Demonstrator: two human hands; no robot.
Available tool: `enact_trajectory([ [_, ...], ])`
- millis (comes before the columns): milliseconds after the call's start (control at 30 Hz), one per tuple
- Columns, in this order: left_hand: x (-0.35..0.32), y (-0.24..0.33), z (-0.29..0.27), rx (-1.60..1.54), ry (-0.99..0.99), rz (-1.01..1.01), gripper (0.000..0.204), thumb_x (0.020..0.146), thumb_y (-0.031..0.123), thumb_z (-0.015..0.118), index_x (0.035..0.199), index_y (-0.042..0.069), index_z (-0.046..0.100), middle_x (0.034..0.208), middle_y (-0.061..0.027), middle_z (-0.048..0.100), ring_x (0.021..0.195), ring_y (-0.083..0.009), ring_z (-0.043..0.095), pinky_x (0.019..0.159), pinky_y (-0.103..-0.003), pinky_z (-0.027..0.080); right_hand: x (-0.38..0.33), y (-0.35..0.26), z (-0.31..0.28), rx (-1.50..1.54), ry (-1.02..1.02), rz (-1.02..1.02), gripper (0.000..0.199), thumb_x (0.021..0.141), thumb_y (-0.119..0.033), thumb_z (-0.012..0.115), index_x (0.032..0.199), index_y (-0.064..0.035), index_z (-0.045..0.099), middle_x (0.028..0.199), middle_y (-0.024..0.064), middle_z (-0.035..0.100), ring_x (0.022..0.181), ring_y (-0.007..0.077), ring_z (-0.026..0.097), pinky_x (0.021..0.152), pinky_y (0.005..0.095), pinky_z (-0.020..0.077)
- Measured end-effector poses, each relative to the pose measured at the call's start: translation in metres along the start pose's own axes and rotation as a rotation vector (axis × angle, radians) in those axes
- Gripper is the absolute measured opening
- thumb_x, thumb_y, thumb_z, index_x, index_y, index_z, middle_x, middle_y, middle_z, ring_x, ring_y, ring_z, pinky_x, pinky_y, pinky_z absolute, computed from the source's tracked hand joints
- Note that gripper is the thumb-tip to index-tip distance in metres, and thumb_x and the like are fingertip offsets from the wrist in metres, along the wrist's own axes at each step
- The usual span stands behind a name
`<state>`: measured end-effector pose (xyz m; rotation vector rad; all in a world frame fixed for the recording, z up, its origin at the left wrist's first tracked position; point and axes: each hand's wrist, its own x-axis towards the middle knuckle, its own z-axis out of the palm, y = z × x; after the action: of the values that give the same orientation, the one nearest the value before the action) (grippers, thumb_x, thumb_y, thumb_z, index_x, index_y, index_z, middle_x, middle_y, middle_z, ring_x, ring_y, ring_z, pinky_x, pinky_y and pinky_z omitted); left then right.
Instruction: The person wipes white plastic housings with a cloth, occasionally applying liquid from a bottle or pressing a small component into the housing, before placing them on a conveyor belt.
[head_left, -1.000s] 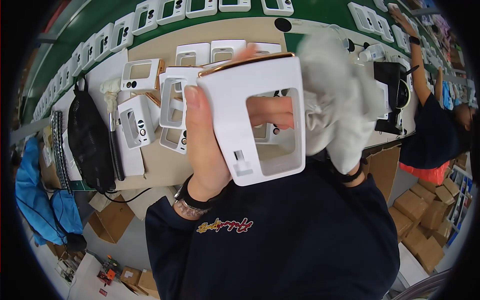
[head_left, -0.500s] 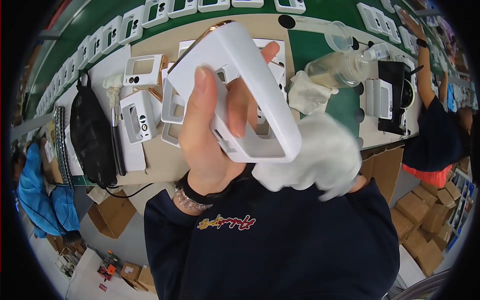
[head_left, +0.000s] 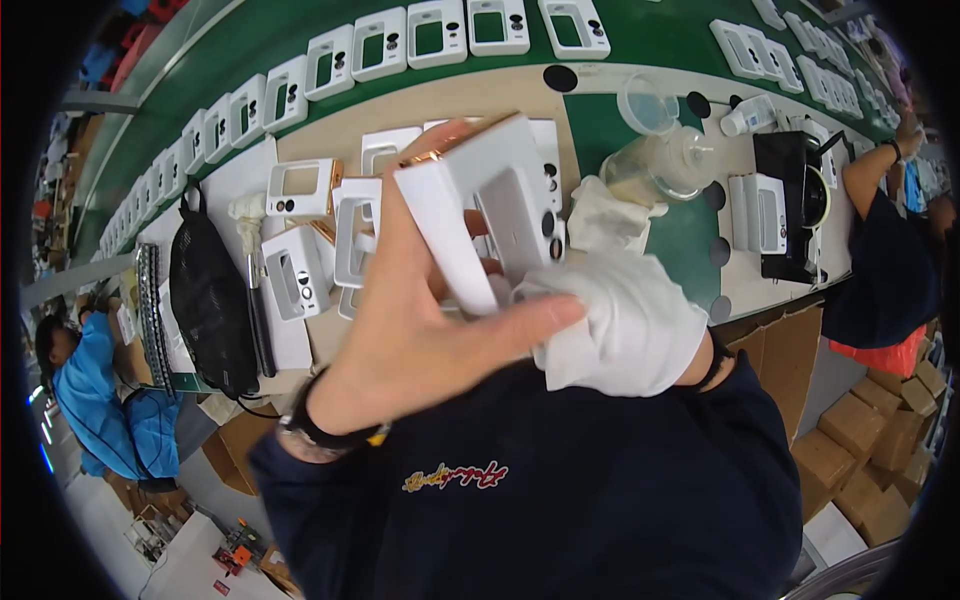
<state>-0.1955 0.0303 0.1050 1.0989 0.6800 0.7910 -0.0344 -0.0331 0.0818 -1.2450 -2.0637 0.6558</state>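
My left hand (head_left: 400, 345) is closed around a white plastic housing (head_left: 435, 210) with a large cut-out, gold trim along one edge and round dark holes on one side. It is held tilted above the bench. My left thumb stretches across to a white cloth (head_left: 630, 330). That cloth covers my right hand, leaving only the wrist (head_left: 702, 368) bare, and meets the lower end of the housing. The fingers under it are hidden. Behind, several similar white housings (head_left: 357, 225) lie on the beige mat.
Rows of white housings (head_left: 437, 35) line the green conveyor at the far side. A black mesh pouch (head_left: 207, 300) lies left; a pump bottle (head_left: 665, 160), crumpled cloth (head_left: 608, 218) and black stand (head_left: 785, 155) are right. Co-workers sit at both sides, one in blue (head_left: 95, 375).
The housing has turned in my left hand and its holed side now shows. My left thumb has swung over to the cloth, and the cloth has come against the housing's lower end.
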Motion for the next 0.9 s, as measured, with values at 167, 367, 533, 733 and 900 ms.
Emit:
enact_trajectory([
  [167, 0.084, 0.028, -0.057, 0.222, 0.031, -0.283, 0.04, 0.074, 0.002, 0.051, 0.112, 0.0, 0.039, 0.095, -0.0117, 0.054, 0.079, -0.0193, 0.06, 0.065, -0.029, 0.052, -0.019, 0.006, -0.032, 0.224, -0.084, -0.135, 0.02, 0.063, -0.015, 0.062, 0.082, -0.0115, 0.055, 0.06, 0.0058, 0.052, 0.048, 0.0276, 0.05, 0.045, 0.0353, 0.0382],
  [367, 0.305, 0.003, -0.185, 0.337, 0.095, -0.146, 0.005, 0.069, 0.001, 0.047, 0.069, -0.002, 0.051, 0.067, -0.0117, 0.053, 0.064, -0.0226, 0.054, 0.056, -0.032, 0.045, -0.02, -0.007, -0.053, 0.024, -0.089, 0.042, 0.012, 0.064, -0.021, 0.063, 0.07, -0.0124, 0.057, 0.055, 0.0063, 0.05, 0.049, 0.0261, 0.05, 0.044, 0.0338, 0.0371],
  [533, 0.375, -0.035, -0.213, 0.539, 0.198, -0.096, 0.024, 0.069, 0.018, 0.055, 0.079, -0.003, 0.053, 0.086, -0.0136, 0.048, 0.085, -0.0262, 0.048, 0.072, -0.036, 0.04, -0.038, 0.007, -0.052, -0.13, 0.007, -0.003, 0.041, 0.059, -0.031, 0.075, 0.07, 0.0005, 0.052, 0.056, 0.0066, 0.047, 0.047, 0.0206, 0.049, 0.047, 0.0281, 0.0395],
  [733, 0.33, -0.042, -0.137, 1.522, 0.41, 0.219, 0.055, 0.06, 0.043, 0.065, 0.101, 0.007, 0.052, 0.122, -0.0184, 0.029, 0.111, -0.0361, 0.028, 0.09, -0.044, 0.025, -0.081, 0.028, -0.016, 0.077, 0.68, 0.357, 0.05, 0.054, -0.034, 0.079, 0.072, 0.0014, 0.049, 0.059, 0.0076, 0.049, 0.049, 0.02, 0.048, 0.049, 0.0282, 0.0404],
  [900, 0.286, -0.063, -0.117, 2.019, -0.157, 0.138, 0.055, 0.065, 0.042, 0.064, 0.111, 0.02, 0.045, 0.123, -0.0174, 0.031, 0.112, -0.0343, 0.029, 0.09, -0.046, 0.027, -0.061, 0.018, -0.029, 0.141, 0.529, 0.38, 0.042, 0.054, -0.016, 0.077, 0.078, -0.0023, 0.045, 0.059, 0.0076, 0.049, 0.051, 0.0243, 0.05, 0.05, 0.0295, 0.0397],
])
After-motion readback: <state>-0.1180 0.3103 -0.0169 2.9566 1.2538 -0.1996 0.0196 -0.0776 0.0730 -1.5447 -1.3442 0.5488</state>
